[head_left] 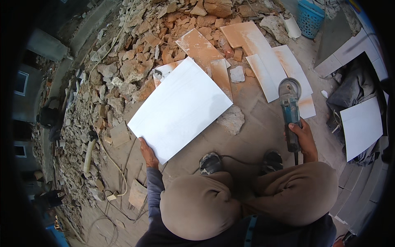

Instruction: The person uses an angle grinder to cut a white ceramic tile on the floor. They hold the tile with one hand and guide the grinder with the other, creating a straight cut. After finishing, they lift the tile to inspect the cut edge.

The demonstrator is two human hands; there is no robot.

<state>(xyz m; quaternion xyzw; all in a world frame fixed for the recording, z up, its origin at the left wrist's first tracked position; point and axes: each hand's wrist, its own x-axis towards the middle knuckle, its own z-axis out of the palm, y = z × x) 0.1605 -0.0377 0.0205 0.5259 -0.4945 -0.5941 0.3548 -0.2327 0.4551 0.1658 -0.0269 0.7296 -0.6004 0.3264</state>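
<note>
A large white tile point(181, 111) lies tilted across the middle, its far corner over the rubble and a lump of broken concrete point(231, 120) beside its right corner. My left hand point(149, 154) grips the tile's near left edge; some of its fingers are hidden. In my right hand point(305, 138) is a teal and black angle grinder point(290, 108), closed around its body. The grinder's round disc and guard point(289, 87) point away from me, next to several cut, dust-covered tile pieces point(263, 78). Its cord hangs from the near end.
Broken brick and concrete rubble point(119, 74) is heaped at the far side and left. A pale cable point(91, 103) runs along it to a socket block point(112, 197). A blue basket point(309, 19) stands far right; another white tile point(362, 128) leans at right. My shoes point(211, 163) are near the tile.
</note>
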